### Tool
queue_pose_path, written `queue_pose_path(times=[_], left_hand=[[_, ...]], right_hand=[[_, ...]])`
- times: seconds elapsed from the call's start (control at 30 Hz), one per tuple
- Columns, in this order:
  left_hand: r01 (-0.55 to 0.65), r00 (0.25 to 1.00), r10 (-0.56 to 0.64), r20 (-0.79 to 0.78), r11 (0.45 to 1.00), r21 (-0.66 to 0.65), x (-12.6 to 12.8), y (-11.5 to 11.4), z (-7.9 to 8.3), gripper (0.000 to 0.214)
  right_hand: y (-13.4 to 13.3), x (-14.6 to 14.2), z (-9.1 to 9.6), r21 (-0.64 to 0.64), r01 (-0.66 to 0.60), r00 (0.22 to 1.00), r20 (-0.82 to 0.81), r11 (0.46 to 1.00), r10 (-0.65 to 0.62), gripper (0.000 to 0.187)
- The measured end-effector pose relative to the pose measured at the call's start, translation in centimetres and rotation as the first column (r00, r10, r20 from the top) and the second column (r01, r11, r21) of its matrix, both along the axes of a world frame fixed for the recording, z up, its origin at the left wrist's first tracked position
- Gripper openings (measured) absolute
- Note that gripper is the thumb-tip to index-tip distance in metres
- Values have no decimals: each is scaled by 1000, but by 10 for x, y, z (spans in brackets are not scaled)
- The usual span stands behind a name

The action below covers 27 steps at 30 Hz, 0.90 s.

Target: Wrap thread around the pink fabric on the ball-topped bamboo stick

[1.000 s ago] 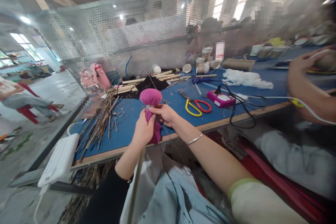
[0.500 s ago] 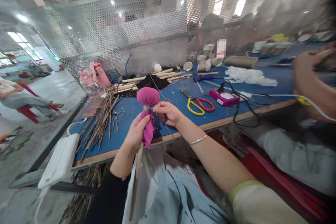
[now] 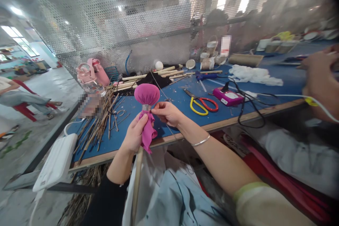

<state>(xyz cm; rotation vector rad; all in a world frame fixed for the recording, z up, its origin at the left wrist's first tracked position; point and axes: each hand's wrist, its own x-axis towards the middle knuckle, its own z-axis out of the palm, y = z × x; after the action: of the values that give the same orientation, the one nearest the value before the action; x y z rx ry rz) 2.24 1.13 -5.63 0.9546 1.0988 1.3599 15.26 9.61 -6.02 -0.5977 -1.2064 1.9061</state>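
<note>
A wooden stick slants up from my lap, topped by a rounded bundle of magenta cloth. Grey cord is wound round the neck of the bundle, and loose cloth hangs beneath it. My left hand is closed round the cloth and stick just under the binding, thumb in front. On the other side, my right hand has thumb and fingers pinched together close to the binding, seemingly on the cord's end; the strand between the fingertips is barely visible. A thin strand runs past behind this hand.
On the blue table are scissors, a magenta power box, a glue gun, a white cloth, twigs and pale sticks. A white power bank is at the left edge. A co-worker's arm is at right.
The bundle has tipped slightly left and toward me, both hands moving with it. My right fingertips are slightly lower against the binding. The view has shifted a little.
</note>
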Motion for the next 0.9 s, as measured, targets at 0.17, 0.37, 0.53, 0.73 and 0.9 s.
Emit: queue_pose_path(times=[0.17,0.37,0.53,0.73,0.9], left_hand=[[146,982,-141,127,989,-32,-3,-5,12,32],[529,816,-471,335,842,-104,-3,-3,8,42],[68,988,-88,-129,985,-158,-15,6,5,39],[-314,730,404,-552,915,254,-16,19,23,55],[-162,742,266,-615,962,220,25,12,5,50]], right_hand=[[-2,3,2,-36,-72,996,-62,997,69,41],[1,11,-1,-111,-322,946,-75,940,315,42],[2,9,-2,-119,-130,991,-45,984,125,42],[2,4,-1,-82,-51,999,-2,995,51,37],[4,3,-5,-41,30,999,38,999,-29,38]])
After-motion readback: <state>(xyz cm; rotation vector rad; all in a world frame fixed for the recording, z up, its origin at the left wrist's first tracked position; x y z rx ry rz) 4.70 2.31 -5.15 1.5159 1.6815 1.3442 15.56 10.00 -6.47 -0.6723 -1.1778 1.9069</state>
